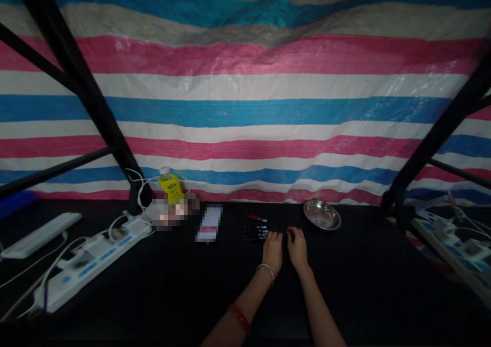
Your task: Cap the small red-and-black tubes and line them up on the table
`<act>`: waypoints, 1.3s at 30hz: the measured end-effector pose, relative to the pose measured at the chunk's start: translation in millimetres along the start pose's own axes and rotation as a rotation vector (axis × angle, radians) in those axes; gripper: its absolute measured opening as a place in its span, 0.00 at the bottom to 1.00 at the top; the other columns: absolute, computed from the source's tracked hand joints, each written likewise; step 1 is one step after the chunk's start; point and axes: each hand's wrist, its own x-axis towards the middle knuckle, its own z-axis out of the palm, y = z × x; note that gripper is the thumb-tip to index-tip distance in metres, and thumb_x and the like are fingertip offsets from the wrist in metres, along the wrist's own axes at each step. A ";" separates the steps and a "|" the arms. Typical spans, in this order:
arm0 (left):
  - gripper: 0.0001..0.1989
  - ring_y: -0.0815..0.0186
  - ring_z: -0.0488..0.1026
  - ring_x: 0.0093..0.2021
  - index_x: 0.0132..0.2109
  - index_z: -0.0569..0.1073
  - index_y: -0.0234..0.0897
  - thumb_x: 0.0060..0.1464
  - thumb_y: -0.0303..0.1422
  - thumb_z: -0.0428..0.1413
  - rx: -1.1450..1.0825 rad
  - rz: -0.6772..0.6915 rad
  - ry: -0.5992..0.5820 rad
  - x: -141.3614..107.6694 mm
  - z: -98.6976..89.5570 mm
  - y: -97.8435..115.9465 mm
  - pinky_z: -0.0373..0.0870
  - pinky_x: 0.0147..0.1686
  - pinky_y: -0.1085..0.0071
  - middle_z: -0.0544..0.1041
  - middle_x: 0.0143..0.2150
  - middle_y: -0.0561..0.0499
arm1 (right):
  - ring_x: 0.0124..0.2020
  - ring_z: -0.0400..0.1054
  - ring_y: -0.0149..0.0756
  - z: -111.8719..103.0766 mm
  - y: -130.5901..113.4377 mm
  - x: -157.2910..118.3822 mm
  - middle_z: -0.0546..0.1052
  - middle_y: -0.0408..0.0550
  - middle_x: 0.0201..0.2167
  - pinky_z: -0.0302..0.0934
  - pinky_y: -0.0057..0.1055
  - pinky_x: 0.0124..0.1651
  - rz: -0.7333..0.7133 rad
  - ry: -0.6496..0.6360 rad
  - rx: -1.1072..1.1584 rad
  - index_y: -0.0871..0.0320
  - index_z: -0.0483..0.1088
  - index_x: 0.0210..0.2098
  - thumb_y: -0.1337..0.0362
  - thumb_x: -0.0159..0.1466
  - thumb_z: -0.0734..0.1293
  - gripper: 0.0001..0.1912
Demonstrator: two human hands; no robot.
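Observation:
My left hand [272, 251] lies palm down on the black table, its fingers stretched forward beside the silver ends of several small black-handled tools [253, 232]. A similar small tool with a red handle [256, 217] lies just beyond them. Their exact kind is too small to tell. To the right, close to the left hand but apart from it, my right hand [297, 249] has its fingers curled and thumb drawn in. Whatever is between those fingertips is hidden. A round shiny metal dish [322, 216] sits beyond the right hand, not touched.
A blurred phone [209, 224] lies left of the tools. Farther left are a yellow bottle [171, 187] with a white cap and a white power strip [95, 257] with plugs and cables. Black frame bars [95, 101] rise at both sides before a striped sheet [261, 112].

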 end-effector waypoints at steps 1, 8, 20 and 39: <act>0.18 0.60 0.69 0.41 0.43 0.72 0.34 0.53 0.17 0.41 -0.025 0.013 0.015 -0.2 -0.9 -0.2 0.68 0.44 0.61 0.73 0.37 0.45 | 0.35 0.66 0.40 0.9 -2.0 0.2 0.70 0.52 0.33 0.61 0.36 0.42 0.006 0.024 0.032 0.59 0.69 0.35 0.63 0.60 0.57 0.11; 0.20 0.63 0.69 0.43 0.52 0.67 0.37 0.55 0.20 0.43 -0.218 0.099 0.151 -1.5 -5.1 -2.2 0.70 0.45 0.62 0.71 0.42 0.46 | 0.31 0.67 0.36 8.1 -13.2 0.3 0.72 0.47 0.29 0.61 0.33 0.37 0.130 0.077 0.379 0.58 0.66 0.34 0.54 0.57 0.63 0.13; 0.13 0.66 0.70 0.43 0.46 0.71 0.38 0.61 0.28 0.43 -0.498 0.090 0.269 -5.3 -12.8 3.1 0.72 0.45 0.65 0.71 0.42 0.47 | 0.25 0.69 0.32 7.0 -14.8 6.5 0.74 0.42 0.24 0.64 0.28 0.28 0.620 0.095 1.045 0.58 0.71 0.31 0.58 0.41 0.75 0.20; 0.11 0.68 0.70 0.44 0.41 0.71 0.37 0.59 0.25 0.44 -0.531 0.084 0.260 -4.9 -18.5 6.9 0.70 0.47 0.68 0.71 0.41 0.48 | 0.28 0.72 0.35 -0.4 -17.7 9.3 0.76 0.43 0.25 0.68 0.28 0.31 0.701 0.015 1.140 0.59 0.72 0.28 0.61 0.36 0.77 0.20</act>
